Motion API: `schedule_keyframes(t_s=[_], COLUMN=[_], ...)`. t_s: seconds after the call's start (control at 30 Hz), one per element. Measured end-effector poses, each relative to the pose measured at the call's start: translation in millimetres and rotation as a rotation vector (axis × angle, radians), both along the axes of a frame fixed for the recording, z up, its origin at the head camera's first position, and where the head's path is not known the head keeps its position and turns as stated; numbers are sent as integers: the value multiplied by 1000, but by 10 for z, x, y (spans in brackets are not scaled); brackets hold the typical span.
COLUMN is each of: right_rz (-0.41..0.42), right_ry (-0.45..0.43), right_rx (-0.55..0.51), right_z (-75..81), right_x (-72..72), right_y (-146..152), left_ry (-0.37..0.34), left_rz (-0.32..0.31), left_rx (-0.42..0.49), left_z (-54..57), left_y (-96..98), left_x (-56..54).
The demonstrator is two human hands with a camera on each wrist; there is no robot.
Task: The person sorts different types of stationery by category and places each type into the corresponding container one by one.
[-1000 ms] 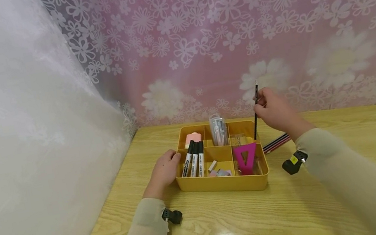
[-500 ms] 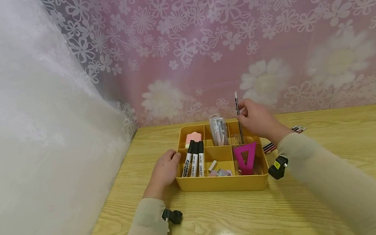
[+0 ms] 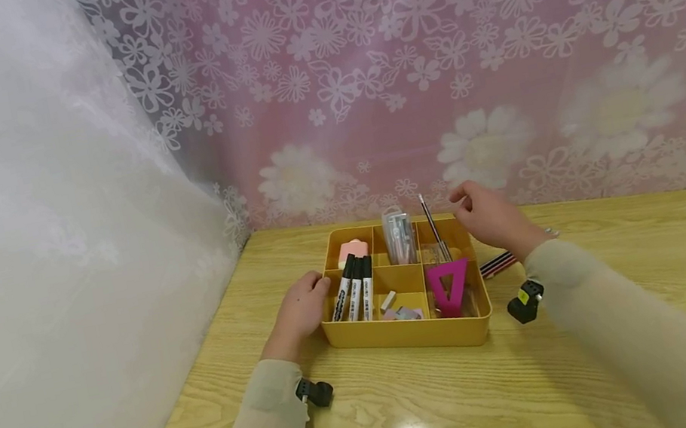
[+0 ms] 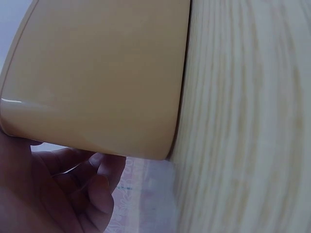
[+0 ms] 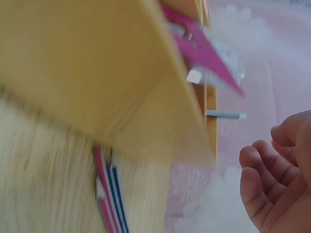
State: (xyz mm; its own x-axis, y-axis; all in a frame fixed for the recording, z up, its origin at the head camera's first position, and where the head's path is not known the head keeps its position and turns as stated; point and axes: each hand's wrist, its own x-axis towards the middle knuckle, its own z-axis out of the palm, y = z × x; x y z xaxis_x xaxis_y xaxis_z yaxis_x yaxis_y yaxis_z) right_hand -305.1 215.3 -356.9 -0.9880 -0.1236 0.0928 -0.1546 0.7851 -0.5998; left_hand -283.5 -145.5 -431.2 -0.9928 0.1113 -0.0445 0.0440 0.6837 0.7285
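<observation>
A yellow divided organizer box sits on the table. My left hand holds its left wall at the rim; in the left wrist view the curled fingers lie against the outside. One dark pencil leans up out of the back right compartment, its end tipped to the left. Right of it, above the box's back right corner, my right hand holds nothing, its fingers loosely bent. A magenta set square stands in the front right compartment.
Several striped pencils lie on the table right of the box. Inside it are black-capped markers, a clear pouch of pens, a pink item and a white eraser. A floral curtain hangs behind.
My right hand carried the pencil left, lowered it into the back right compartment and let go, then drew back slightly to the right. The left hand stayed on the box.
</observation>
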Motion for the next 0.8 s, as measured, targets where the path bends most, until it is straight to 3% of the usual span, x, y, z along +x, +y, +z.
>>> schedule_keyframes(t_s=[0.27,0.57,0.8], right_rz=[14,16,74], right_ry=[-60,-189,-219], right_rx=[119,283,344], right_z=[-153,-458,-539], right_x=[11,39,92], right_y=[377,795,941], left_ry=[7,-18,-3], left_rz=[6,16,15], left_rx=[-2,3,5], left_z=[14,31,49], left_y=[17,37,33], left_x=[-10,9,4])
